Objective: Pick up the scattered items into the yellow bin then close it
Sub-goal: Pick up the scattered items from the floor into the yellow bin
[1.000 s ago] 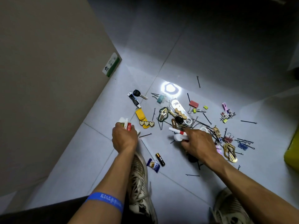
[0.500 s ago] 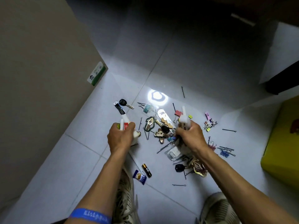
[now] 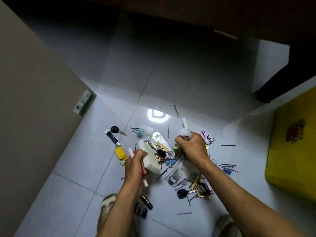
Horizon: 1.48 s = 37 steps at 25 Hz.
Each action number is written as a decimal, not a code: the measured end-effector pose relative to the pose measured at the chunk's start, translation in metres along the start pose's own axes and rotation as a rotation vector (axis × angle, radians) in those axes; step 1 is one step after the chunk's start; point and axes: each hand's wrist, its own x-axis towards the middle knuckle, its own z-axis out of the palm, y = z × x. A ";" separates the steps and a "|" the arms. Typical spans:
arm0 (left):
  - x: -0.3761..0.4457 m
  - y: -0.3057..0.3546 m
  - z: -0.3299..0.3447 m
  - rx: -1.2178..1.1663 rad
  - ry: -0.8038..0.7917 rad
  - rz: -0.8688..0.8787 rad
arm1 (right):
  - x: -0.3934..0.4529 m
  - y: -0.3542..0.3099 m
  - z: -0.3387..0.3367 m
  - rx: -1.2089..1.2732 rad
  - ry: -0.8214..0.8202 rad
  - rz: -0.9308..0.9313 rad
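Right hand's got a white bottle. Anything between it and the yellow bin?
Nothing visible blocks the way. The right hand holds the white bottle raised above the floor clutter; the yellow bin stands to its right. Between them only hairpins and a binder clip lie flat on the tile.

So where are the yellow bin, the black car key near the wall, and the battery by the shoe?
yellow bin (image 3: 290,151), head view, on its yellow top face.
black car key (image 3: 114,129), head view, on its black head.
battery (image 3: 147,202), head view, on its dark body.
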 end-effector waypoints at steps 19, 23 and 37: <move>-0.239 0.032 0.323 0.256 -0.717 0.185 | -0.139 -0.033 -0.342 0.589 0.599 0.049; -0.173 0.025 0.241 0.144 -0.502 0.289 | -0.131 -0.040 -0.254 0.384 0.560 -0.244; 0.017 -0.026 0.059 0.912 0.316 0.447 | 0.011 0.035 -0.064 -0.834 0.123 -0.305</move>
